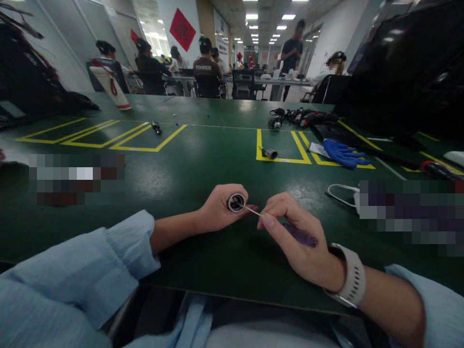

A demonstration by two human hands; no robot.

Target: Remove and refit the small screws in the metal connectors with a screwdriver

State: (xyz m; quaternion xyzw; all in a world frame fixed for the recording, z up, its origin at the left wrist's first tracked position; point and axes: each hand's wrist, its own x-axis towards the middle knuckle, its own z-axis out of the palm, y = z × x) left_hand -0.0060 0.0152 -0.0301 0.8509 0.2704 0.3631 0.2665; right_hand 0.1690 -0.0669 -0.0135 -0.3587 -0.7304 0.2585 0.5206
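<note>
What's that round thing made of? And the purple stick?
The round part in the left hand looks metal: shiny silvery rim. The tool in the right hand has a glossy purple handle, probably plastic, and a thin glinting shaft, likely metal.

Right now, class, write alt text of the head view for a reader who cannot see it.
The left hand grips a small metal-rimmed cylinder end-on while the right hand holds a thin purple-handled tool to its open end, over a dark green table marked with yellow lines. A loose metal part and a blue glove lie further back.
</note>
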